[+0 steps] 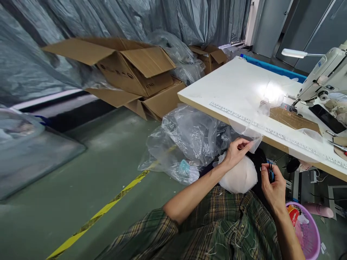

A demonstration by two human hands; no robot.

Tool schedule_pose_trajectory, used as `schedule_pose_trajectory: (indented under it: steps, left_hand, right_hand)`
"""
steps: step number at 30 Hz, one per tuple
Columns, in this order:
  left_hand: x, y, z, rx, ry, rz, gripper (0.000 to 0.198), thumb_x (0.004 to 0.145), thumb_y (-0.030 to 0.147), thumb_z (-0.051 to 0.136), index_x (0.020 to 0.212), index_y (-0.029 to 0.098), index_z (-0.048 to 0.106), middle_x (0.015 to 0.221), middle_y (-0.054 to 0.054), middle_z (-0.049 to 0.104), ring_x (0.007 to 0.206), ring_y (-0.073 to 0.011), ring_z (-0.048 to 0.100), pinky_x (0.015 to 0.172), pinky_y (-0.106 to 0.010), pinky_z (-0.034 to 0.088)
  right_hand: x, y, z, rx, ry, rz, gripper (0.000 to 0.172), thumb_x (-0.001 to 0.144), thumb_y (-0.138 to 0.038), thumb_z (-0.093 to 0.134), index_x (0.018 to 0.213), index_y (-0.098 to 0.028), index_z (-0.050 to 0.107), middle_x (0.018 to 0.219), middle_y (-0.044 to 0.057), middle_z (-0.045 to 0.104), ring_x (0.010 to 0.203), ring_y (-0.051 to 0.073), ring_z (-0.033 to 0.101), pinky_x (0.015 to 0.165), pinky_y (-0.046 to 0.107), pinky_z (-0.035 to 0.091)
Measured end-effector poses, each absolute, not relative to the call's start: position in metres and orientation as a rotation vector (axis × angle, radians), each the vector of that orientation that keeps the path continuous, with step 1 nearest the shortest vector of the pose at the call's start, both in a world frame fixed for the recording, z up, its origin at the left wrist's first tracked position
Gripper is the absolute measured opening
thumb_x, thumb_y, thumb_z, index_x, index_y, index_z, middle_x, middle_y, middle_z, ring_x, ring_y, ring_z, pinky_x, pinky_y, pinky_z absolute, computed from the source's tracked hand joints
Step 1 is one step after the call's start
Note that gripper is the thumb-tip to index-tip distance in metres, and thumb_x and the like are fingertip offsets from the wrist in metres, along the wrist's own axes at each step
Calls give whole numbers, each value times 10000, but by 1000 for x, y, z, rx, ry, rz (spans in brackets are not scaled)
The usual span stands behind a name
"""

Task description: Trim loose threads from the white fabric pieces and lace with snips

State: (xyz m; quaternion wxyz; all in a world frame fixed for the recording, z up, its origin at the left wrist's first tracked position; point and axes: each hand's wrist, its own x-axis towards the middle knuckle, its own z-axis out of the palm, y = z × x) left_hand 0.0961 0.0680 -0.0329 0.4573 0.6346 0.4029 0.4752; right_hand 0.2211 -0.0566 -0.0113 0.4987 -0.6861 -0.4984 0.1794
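Note:
My left hand (236, 153) pinches the edge of a sheer white fabric (255, 143) that hangs over the table's front edge. In my right hand (275, 187) is a small pair of thread snips (271, 172) with dark blades pointing up and a blue part near the fingers. On my lap, between the two hands, rests a rounded, padded-looking piece of white fabric (240, 177). More sheer fabric lies bunched under the bright lamp spot beside the sewing machine (322, 72).
A white sewing table (217, 86) with a printed ruler is in front. On it lie a phone (327, 118) and scissors (337, 145). Clear plastic bags (189, 133) and open cardboard boxes (127, 72) stand left. A purple basket (311, 231) sits low right.

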Motion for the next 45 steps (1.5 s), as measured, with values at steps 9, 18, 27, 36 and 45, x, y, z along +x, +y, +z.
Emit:
schedule_pose_trajectory:
  steps: [9,18,27,36,45]
  left_hand:
    - [23,5,3,2729,681,1617,89,864,77,623,895,158,641,806,-45,709,712,-146,657,668,-293,516]
    - [8,0,3,1673,635,1131,275,936,376,570,954,150,724,921,-109,765,836,-199,721,757,-310,567]
    - [19,16,1,1557,567,775,568,790,713,608,822,158,724,905,-90,719,897,-230,660,872,-363,504]
    - [2,13,17,1317,824,586,492,653,549,805,651,167,495,577,39,567,532,-77,522,519,-196,401]
    - [-3,24,9,1329,932,544,346,660,455,824,796,151,731,623,-2,666,571,-107,595,561,-221,492]
  right_hand:
    - [182,-44,18,-1465,-1263,917,405,802,-546,648,759,-158,752,601,16,628,472,105,460,436,229,373]
    - [183,-57,24,-1306,-1328,1297,266,785,-410,613,738,-155,675,582,-27,493,500,80,340,469,219,313]
    - [180,-55,30,-1206,-1424,1326,351,809,-426,623,582,-185,508,504,-66,337,474,64,254,432,208,249]
    - [183,-64,3,-1349,-1030,1243,447,728,-603,727,727,-156,715,442,-48,478,378,77,388,385,220,310]
    - [215,-88,8,-977,-497,1194,270,661,-448,832,743,-230,695,821,-4,581,507,47,317,354,149,218]
